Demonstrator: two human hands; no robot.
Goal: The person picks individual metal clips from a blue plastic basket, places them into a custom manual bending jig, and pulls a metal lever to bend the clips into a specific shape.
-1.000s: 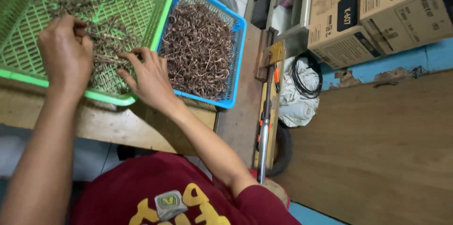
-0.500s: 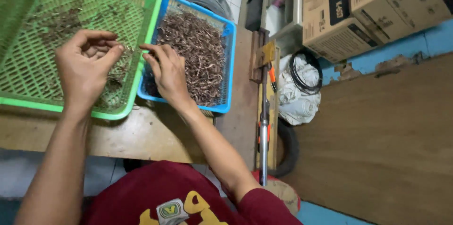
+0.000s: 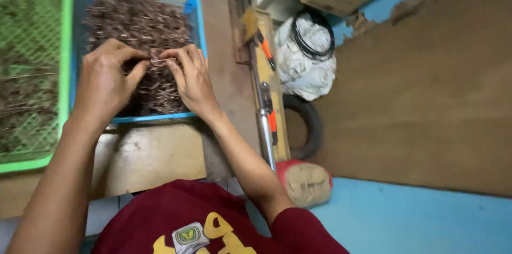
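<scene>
Wooden worktop (image 3: 160, 158) | blue basket (image 3: 197, 25) of thin brown metal pieces, green basket (image 3: 63, 46) left | left hand (image 3: 104, 86) and right hand (image 3: 193, 81) pinch one thin pin (image 3: 162, 60) between fingertips, its long axis left-right, both hands equally near, above basket's near half

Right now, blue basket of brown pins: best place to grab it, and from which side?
Take the blue basket by its bare right rim, coming from the right. Both the left hand and right hand work over its middle, and the green basket butts against its left side.
</scene>
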